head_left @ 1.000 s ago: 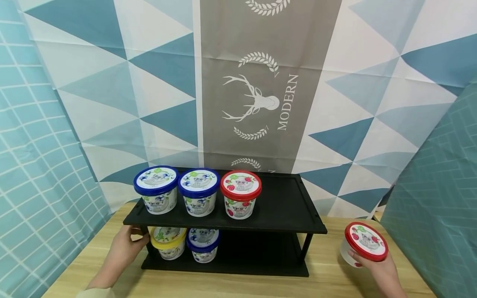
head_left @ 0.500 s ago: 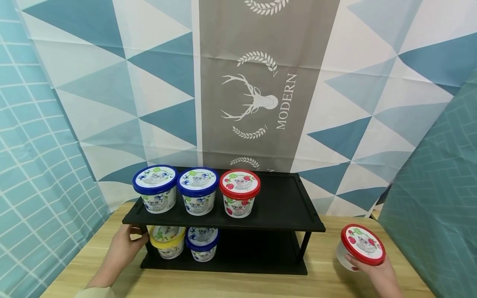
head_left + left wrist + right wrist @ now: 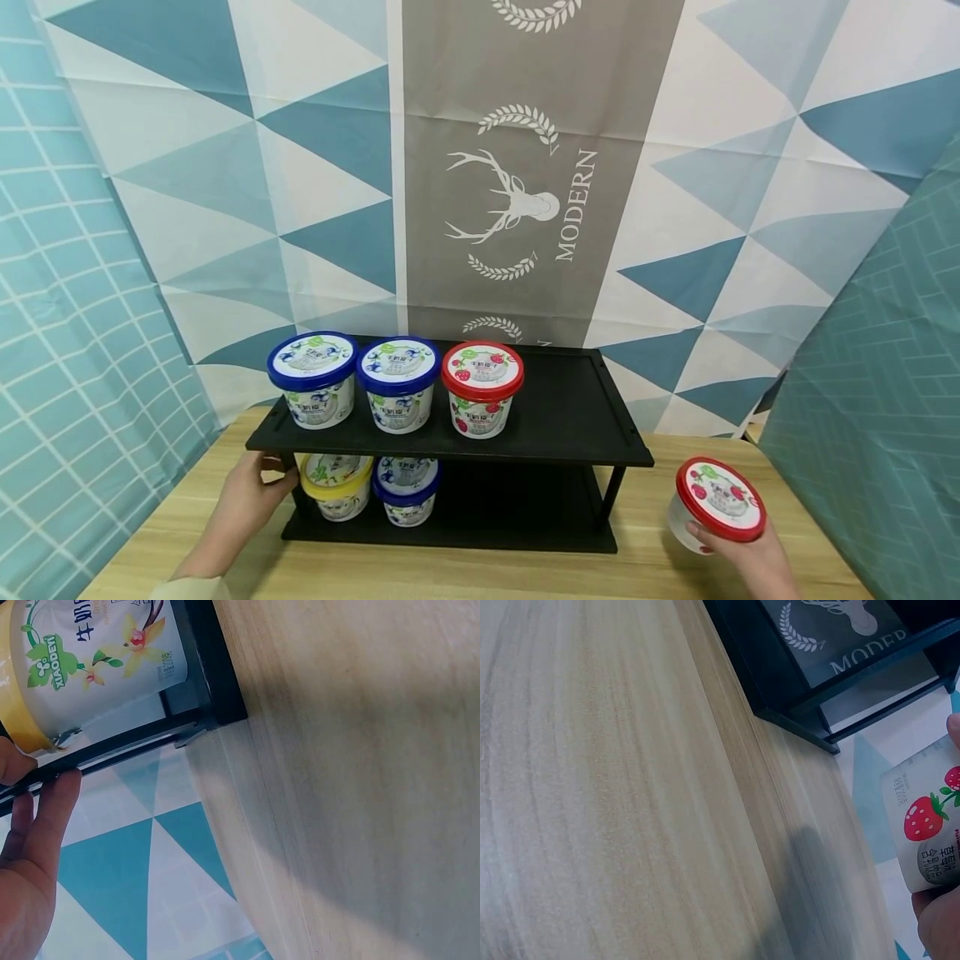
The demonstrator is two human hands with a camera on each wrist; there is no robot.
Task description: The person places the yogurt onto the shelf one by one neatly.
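Observation:
My right hand [image 3: 750,560] grips a red-lidded cup [image 3: 720,504] of strawberry yogurt or pudding, right of the shelf. In the right wrist view, strawberries show on the cup's side [image 3: 930,817], with fingers at its edges. My left hand [image 3: 251,500] holds the left post of a two-tier black shelf [image 3: 570,408]. Thumb and fingers [image 3: 56,817] lie on opposite sides of that post in the left wrist view. Just beside it stands a yellow-lidded cup [image 3: 337,487], with a blue-lidded cup [image 3: 407,492] to its right on the lower tier.
On the upper tier stand two blue-lidded cups, one at the left end [image 3: 313,379] and one beside it [image 3: 399,385], then a red-lidded cup [image 3: 483,389]. The shelf sits on a wooden table [image 3: 420,575] before a patterned cloth backdrop [image 3: 517,200].
My right hand has carried the red-lidded cup a little to the left and nearer the front, toward the shelf. The left hand keeps its place on the post.

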